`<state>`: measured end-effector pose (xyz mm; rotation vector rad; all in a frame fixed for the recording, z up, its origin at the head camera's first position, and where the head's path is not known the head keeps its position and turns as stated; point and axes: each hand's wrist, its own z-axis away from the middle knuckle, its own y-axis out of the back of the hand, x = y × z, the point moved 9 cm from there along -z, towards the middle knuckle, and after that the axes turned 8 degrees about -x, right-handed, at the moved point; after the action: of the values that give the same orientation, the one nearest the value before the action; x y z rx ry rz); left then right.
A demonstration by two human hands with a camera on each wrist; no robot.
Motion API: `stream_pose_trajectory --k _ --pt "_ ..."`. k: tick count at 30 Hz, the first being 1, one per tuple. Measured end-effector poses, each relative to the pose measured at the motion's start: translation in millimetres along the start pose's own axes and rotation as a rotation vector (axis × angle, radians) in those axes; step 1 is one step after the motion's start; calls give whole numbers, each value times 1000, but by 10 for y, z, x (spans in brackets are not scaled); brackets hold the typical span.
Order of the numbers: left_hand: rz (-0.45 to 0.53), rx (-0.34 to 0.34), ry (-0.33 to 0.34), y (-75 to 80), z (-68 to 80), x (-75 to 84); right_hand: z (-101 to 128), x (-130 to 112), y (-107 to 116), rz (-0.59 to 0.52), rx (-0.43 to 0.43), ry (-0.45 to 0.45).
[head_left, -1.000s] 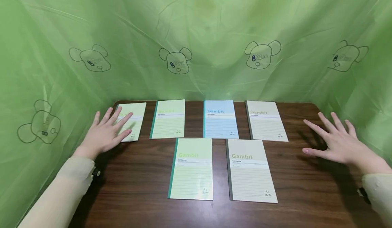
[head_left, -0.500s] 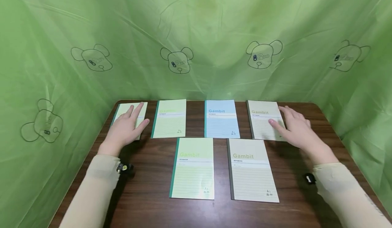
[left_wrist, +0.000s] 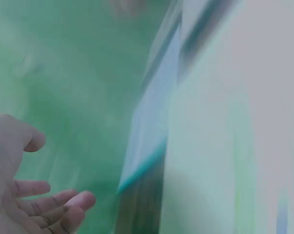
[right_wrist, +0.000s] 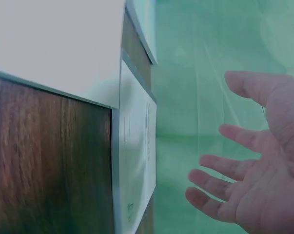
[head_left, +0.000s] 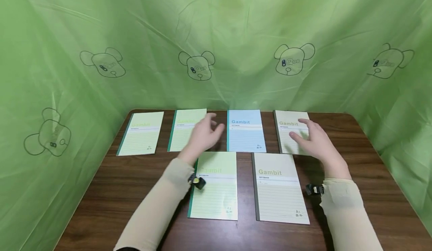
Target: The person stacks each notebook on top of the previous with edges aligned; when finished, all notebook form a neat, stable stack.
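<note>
Relaxed fingers (head_left: 300,121) of the right hand (head_left: 312,140) hover over the grey notebook (head_left: 287,131).

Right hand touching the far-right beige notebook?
Apart. The right wrist view shows the right hand open in the air, clear of the beige notebook.

1. On my feed, a far-left green notebook (head_left: 141,133) lies flat at the back corner of the wooden table (head_left: 118,198)
2. Front green notebook (head_left: 216,198) and front grey notebook (head_left: 278,191) lie side by side, apart
3. A green sheet (head_left: 236,26) with bear drawings (head_left: 197,65) hangs behind
</note>
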<state>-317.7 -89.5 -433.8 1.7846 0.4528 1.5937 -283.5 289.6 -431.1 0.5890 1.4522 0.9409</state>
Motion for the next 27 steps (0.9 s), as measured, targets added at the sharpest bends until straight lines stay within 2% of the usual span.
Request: stream_pose_trajectory --k 6,9,13,17,20,23,27 --pt "89 -110 34 -672 -272 468 107 349 92 -88 38 -67" --pt "150 -166 52 -976 -365 664 183 563 131 -185 40 -122" --pt "254 -214 78 -1299 -455 849 252 796 127 -345 28 -158" --pt "346 -228 114 -1524 -488 948 257 958 43 -448 -23 -158" --pt "372 -232 129 -1648 -485 1004 250 1049 -7 -487 -50 -169" --pt "376 -243 140 -1740 -467 1054 243 1104 -17 -518 -48 -165" --pt "329 -263 144 -1840 -446 1112 237 1159 -36 -556 -58 -153"
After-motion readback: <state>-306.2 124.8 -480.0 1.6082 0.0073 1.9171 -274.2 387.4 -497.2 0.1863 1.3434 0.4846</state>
